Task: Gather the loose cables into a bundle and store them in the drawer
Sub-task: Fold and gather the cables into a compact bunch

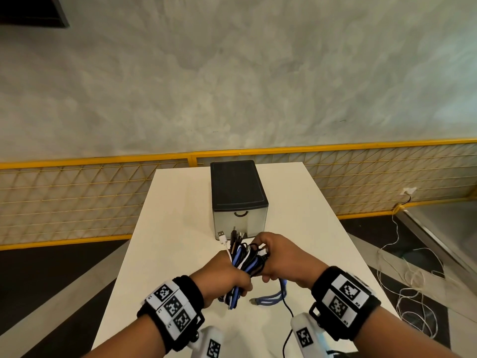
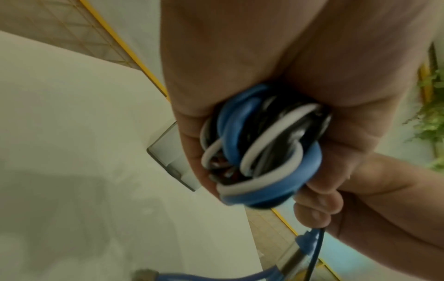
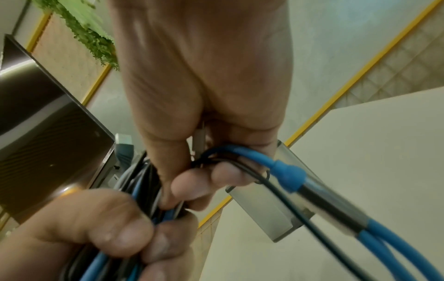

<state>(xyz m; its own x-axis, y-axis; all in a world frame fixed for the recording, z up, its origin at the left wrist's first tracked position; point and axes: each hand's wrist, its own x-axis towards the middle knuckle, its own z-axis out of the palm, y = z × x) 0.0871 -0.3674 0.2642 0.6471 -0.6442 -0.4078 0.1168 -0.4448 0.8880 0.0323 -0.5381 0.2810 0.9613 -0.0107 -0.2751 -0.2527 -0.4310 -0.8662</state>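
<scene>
A bundle of blue, white and black cables (image 1: 246, 264) is held above the white table (image 1: 180, 228), just in front of a small drawer unit (image 1: 237, 195) with a black top and a closed drawer. My left hand (image 1: 227, 277) grips the lower part of the cable bundle (image 2: 259, 152) in a fist. My right hand (image 1: 273, 257) grips its upper right side, fingers curled round the cable bundle (image 3: 216, 157). Plug ends (image 1: 229, 236) stick up from the bundle. A blue cable tail (image 1: 271, 301) and a thin black cable (image 1: 287, 321) hang down onto the table.
A yellow-framed mesh fence (image 1: 77, 197) runs behind the table against a grey wall. White cords (image 1: 407, 275) lie on the dark floor at the right. The drawer handle (image 1: 240, 213) faces me.
</scene>
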